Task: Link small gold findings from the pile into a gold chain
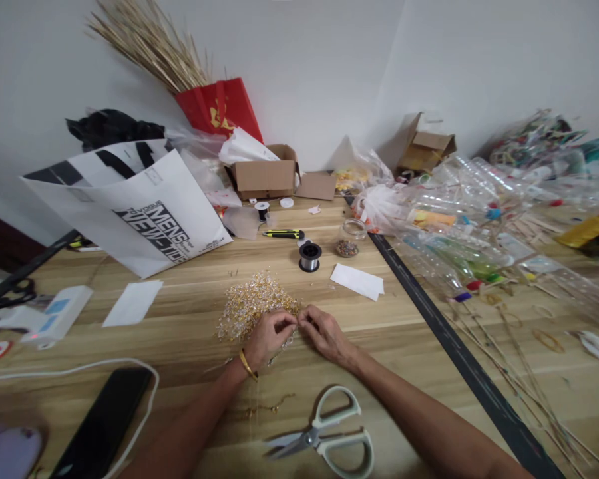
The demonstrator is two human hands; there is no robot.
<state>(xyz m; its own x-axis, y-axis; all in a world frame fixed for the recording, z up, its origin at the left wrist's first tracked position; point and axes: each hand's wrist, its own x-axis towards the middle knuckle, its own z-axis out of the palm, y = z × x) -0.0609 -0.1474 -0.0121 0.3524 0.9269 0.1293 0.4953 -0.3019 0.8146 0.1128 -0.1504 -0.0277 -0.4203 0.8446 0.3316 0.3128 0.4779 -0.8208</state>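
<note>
My left hand (271, 332) and my right hand (324, 331) meet fingertip to fingertip over the wooden table, both in a pinch. What the fingertips hold is too small to make out. A heap of gold and clear beads (254, 303) lies just behind and left of my left hand. Part of a beaded strand (281, 351) shows beneath my left hand. Closer to me rests a short gold chain (274, 404). Scissors with pale handles (324, 436) lie spread apart between my forearms.
Behind my hands are a wire spool (310, 257), a yellow utility knife (284, 233), a glass jar of beads (349, 239) and folded white paper (358, 281). Plastic bottles (459, 199) and thin sticks (524, 379) crowd the right. A phone (102, 422) and white paper bag (144, 213) are left.
</note>
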